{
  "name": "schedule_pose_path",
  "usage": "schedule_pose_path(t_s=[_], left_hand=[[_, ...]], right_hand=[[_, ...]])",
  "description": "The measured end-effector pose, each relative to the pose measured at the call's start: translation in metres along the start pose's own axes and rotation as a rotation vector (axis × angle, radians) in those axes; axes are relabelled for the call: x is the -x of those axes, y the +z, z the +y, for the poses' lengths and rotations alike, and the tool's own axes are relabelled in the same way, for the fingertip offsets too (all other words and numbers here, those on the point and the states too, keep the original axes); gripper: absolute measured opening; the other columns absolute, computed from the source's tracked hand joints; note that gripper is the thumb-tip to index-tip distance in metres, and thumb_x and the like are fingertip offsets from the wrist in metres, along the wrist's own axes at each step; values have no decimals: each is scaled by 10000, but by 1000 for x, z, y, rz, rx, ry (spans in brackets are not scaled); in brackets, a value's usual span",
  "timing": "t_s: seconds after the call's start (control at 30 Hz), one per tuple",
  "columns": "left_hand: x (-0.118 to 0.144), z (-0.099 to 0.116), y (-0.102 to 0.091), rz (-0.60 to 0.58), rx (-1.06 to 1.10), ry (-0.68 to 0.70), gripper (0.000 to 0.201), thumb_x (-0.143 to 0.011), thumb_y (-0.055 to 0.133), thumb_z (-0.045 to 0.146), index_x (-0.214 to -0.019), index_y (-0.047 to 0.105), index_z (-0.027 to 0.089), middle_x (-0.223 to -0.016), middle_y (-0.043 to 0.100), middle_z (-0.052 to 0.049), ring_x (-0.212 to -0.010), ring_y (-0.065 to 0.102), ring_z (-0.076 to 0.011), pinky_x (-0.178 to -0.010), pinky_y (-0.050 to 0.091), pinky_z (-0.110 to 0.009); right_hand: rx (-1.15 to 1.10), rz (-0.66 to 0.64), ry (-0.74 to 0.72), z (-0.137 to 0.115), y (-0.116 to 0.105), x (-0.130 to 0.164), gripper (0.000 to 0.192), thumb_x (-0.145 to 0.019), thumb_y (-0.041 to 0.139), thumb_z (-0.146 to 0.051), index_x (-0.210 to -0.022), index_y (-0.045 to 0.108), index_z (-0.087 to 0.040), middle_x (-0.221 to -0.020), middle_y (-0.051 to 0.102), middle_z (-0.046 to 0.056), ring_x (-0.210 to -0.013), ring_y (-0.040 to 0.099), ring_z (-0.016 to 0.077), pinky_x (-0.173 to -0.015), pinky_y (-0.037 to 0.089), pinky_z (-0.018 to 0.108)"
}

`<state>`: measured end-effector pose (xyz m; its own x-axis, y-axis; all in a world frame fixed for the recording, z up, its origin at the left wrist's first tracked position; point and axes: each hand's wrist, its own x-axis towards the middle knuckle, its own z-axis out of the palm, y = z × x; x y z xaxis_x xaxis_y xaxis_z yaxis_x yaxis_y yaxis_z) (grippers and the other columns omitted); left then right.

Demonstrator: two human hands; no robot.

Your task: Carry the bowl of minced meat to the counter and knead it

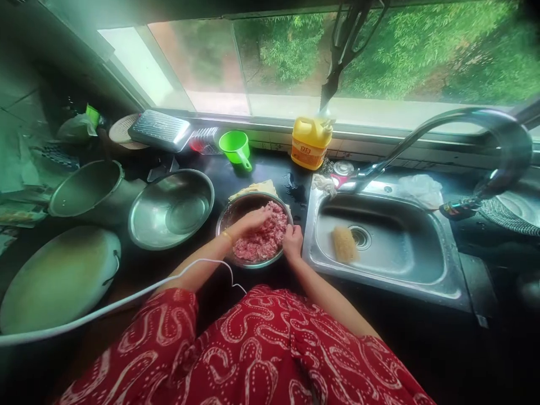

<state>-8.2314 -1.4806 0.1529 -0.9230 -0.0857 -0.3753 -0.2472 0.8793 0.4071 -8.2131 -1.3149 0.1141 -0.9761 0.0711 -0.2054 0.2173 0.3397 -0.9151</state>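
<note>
A round metal bowl (264, 264) of pink minced meat (261, 242) stands in front of me on the dark counter. My left hand (254, 220) reaches in over the left side, fingers pressed together and curled into the meat; the fingertips are buried from sight. Outside the bowl on the right, my right hand (292, 242) is closed around the rim. A folded yellowish cloth (261, 188) pokes out from behind the bowl.
Right is a steel sink (400, 270) with a tan scrubber (345, 244) and an arched faucet (464, 115). A wide metal basin (147, 225) sits left. Behind stand a green scoop (234, 145) and a yellow jug (311, 143). A white cable (139, 295) crosses my left forearm.
</note>
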Motion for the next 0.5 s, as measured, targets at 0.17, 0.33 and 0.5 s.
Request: schedule_pose_path(t_s=[0.17, 0.33, 0.5], left_hand=[[56, 13, 28, 20, -376, 156, 601, -919, 396, 469, -1463, 321, 225, -1322, 514, -176, -1018, 611, -289, -847, 461, -377], [30, 12, 54, -150, -477, 214, 385, -926, 330, 152, -1194, 594, 69, -1053, 645, -212, -969, 617, -266, -843, 457, -371], [-22, 15, 46, -161, -472, 86, 302, -905, 398, 119, -1059, 647, 47, -973, 677, -202, -929, 641, -260, -822, 466, -330]], right_hand=[[-49, -46, 0, 0, -2, -2, 236, -869, 297, -416, -702, 330, -253, -653, 488, 0, -649, 467, 184, -659, 351, 302], [-49, -75, -39, 6, -4, -1, 238, -881, 287, -409, -705, 331, -255, -648, 479, -1, -647, 454, 186, -648, 332, 302], [-62, -31, -52, 9, 0, 0, 226, -876, 328, -385, -693, 328, -254, -609, 450, -18, -613, 432, 180, -626, 310, 300]])
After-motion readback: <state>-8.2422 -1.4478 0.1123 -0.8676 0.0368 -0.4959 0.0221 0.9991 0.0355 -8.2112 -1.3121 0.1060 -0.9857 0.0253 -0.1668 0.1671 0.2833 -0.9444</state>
